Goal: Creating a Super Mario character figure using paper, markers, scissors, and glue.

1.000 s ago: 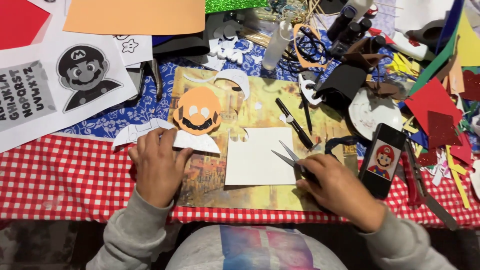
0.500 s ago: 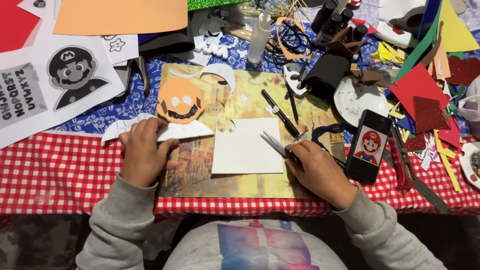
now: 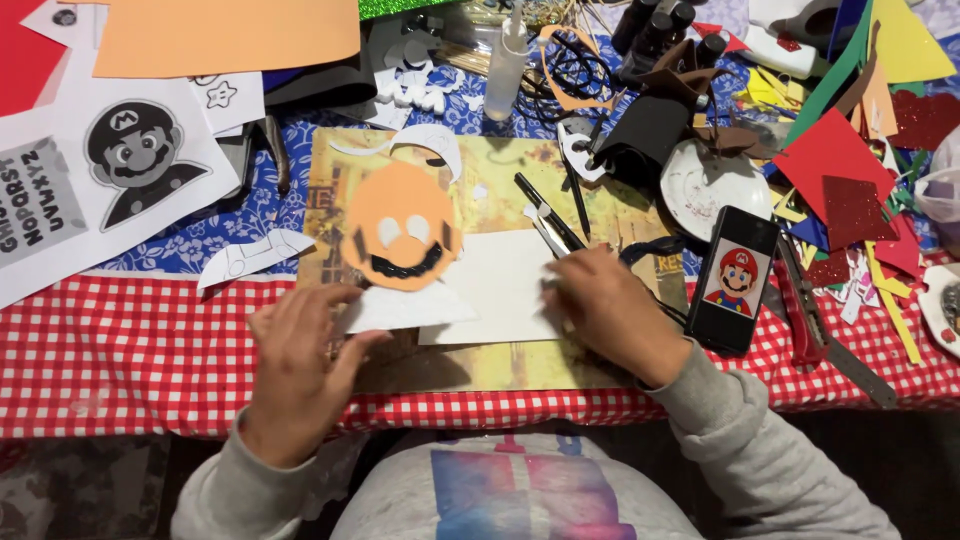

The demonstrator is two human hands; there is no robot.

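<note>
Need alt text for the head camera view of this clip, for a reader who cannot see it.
Seen from above, a person's left hand presses on a white paper cutout beneath an orange foam face, while the right hand rests on a white sheet beside scissors. They work on a yellowish mat over a red checked tablecloth, with a phone to the right.

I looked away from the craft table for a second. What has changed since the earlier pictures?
The right hand has slid left with the scissors, onto the right edge of the white sheet. The left hand has eased back a little and still touches the white cutout under the orange foam face. The phone and the paper scraps stayed put.
</note>
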